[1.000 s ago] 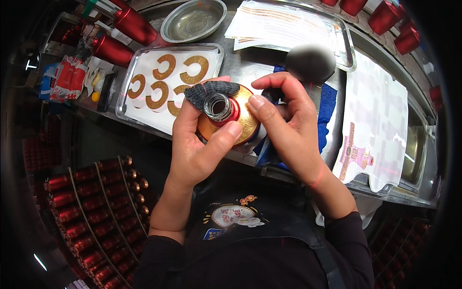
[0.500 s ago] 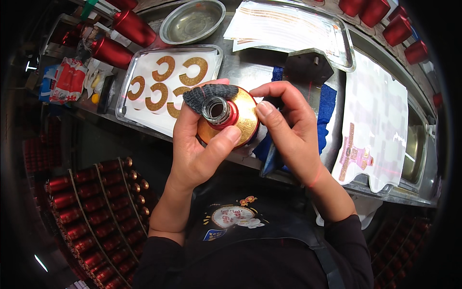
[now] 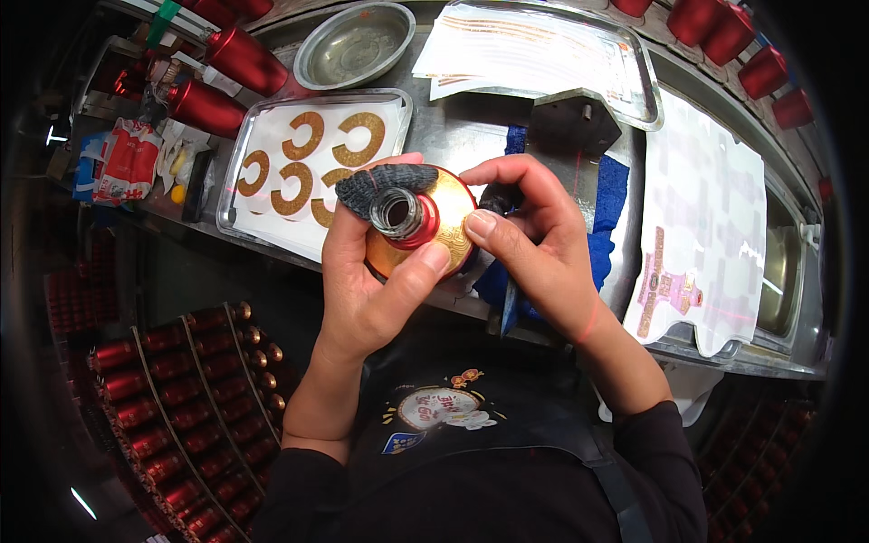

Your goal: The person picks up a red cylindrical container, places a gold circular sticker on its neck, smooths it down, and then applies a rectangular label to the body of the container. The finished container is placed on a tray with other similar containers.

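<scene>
A red bottle with a clear glass neck (image 3: 396, 214) and a gold patterned ring (image 3: 450, 210) around its shoulder is held up before me. My left hand (image 3: 367, 285) grips it, thumb resting on the gold ring and fingers round the far left side. A dark grey ribbed cloth piece (image 3: 385, 184) lies along those fingers, beside the neck. From the right, my right hand (image 3: 539, 231) has its thumb pressed on the ring's right edge, with the index finger bent against the rim. The bottle's lower body is mostly hidden under the shoulder and hands.
Gold C-shaped labels (image 3: 291, 187) lie on white sheets in a metal tray (image 3: 398, 113). Behind are a metal bowl (image 3: 355, 45) and another tray of label sheets (image 3: 525, 54). A dark metal block (image 3: 573, 125) and blue cloth (image 3: 612, 195) are right; racked red bottles (image 3: 186, 389) stand lower left.
Both hands and the bottle sit slightly further left in the picture. The right thumb has shifted a little along the gold ring; the left hand's hold looks the same.
</scene>
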### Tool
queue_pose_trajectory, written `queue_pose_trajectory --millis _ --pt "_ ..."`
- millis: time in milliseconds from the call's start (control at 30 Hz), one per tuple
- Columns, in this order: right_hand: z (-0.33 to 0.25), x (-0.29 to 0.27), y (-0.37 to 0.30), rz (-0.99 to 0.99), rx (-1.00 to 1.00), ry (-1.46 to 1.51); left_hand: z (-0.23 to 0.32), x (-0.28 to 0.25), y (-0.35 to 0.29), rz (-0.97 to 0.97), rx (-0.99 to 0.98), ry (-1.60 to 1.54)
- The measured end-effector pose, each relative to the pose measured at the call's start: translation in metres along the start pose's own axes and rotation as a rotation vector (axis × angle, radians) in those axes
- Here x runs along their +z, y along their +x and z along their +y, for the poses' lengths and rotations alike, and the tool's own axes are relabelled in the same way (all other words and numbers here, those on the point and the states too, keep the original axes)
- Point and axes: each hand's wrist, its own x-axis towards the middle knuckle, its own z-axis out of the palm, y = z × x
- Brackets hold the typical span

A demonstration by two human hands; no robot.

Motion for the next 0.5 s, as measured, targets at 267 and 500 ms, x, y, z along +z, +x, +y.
queue_pose_trajectory --millis 267,500 --pt "-0.007 -0.003 0.001 -0.038 -0.153 -0.295 0.002 0.001 -0.001 0.002 0.002 -0.016" --pt "0.001 0.003 0.015 0.019 -0.075 -0.197 0.0 0.0 0.0 0.003 -0.021 -0.015"
